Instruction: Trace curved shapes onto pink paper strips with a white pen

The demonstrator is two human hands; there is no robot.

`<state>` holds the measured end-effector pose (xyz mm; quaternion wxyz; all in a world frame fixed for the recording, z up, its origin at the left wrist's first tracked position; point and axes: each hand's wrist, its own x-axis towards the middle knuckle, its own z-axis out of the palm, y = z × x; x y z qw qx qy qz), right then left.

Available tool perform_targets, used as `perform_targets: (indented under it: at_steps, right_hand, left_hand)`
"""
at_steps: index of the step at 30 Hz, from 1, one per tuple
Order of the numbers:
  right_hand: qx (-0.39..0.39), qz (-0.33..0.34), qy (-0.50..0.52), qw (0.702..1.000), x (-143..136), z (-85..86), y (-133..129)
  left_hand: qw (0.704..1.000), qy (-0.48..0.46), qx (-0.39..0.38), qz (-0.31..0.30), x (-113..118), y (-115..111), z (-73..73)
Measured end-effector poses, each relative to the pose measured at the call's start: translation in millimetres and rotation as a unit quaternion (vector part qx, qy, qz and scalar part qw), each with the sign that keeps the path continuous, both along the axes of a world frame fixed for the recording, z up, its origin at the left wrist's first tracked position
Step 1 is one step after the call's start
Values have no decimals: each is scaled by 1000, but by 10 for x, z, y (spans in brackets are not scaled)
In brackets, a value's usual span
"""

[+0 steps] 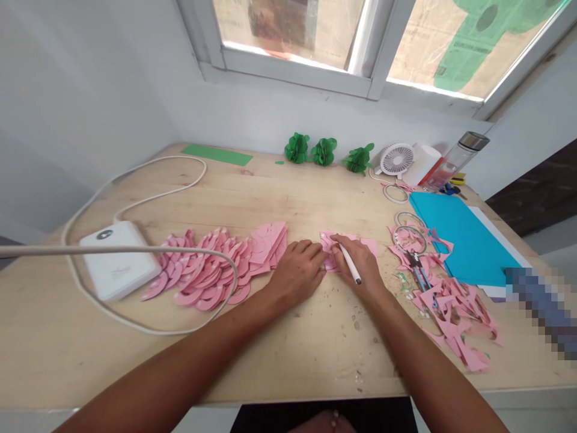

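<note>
My left hand [300, 269] and my right hand [360, 264] meet at the middle of the wooden table [288, 349], both pressing on a small stack of pink paper pieces [336, 248]. My right hand also holds a white pen-like stick [350, 264] that points back toward me. The left fingers are curled down on the left edge of the pink stack. To the left of that hand lies a long row of cut pink paper shapes [216, 267].
A white power bank [118, 257] with a looping cable sits at left. Pink scraps [455, 307] and scissors [417, 264] lie at right, beside blue paper sheets [464, 237]. Three green paper balls [324, 151], a small fan [396, 159], a bottle [457, 157] and a green strip [216, 154] stand at the back.
</note>
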<state>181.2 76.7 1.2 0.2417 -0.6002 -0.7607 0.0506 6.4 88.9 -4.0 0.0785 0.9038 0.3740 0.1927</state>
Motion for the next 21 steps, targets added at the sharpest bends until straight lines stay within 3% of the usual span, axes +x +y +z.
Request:
perform_targets:
  at_steps: [21]
  right_hand:
    - [-5, -14, -18, 1000, -21, 33, -14]
  left_hand:
    - [1000, 0, -4, 5, 5, -5, 3]
